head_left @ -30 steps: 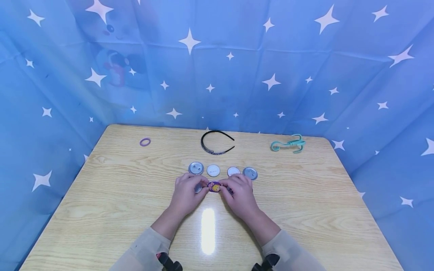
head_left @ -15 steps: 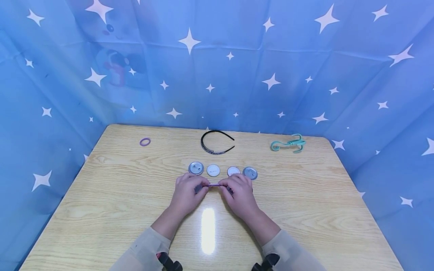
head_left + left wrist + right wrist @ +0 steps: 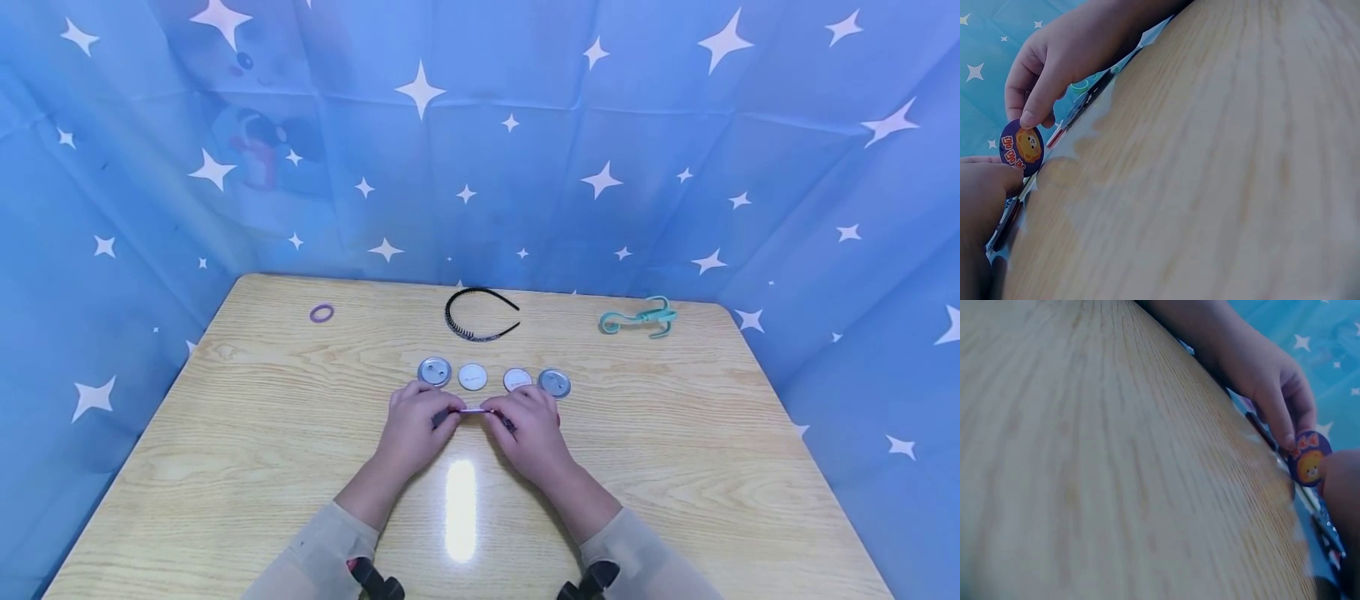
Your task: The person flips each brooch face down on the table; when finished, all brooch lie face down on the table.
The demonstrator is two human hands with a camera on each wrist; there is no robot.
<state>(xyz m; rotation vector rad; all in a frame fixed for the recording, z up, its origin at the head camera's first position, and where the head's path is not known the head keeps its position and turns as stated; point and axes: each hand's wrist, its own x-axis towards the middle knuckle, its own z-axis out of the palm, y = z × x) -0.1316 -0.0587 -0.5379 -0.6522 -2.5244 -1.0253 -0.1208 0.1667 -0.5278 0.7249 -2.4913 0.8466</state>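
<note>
Both hands hold one round button badge (image 3: pixel 474 409) between them, low over the table. My left hand (image 3: pixel 416 423) pinches its left edge between thumb and fingers, and my right hand (image 3: pixel 529 429) pinches the right edge. The head view shows the badge almost edge-on. Its purple face with an orange cartoon bear and lettering shows in the left wrist view, where the badge (image 3: pixel 1030 145) stands tilted up, and in the right wrist view on the same badge (image 3: pixel 1308 464). Dark and shiny parts of other items peek out under both hands, mostly hidden.
Beyond the hands lie a silver disc with two holes (image 3: pixel 434 372), a white disc (image 3: pixel 472 377), another white disc (image 3: pixel 517 379) and a second silver disc (image 3: pixel 554 383). Farther back are a purple ring (image 3: pixel 322 313), a black toothed headband (image 3: pixel 459 330) and a teal hair claw (image 3: pixel 637 317).
A second ago the badge's printed face was turned up to the head camera; since then it has tipped to nearly edge-on. The hands have barely shifted.
</note>
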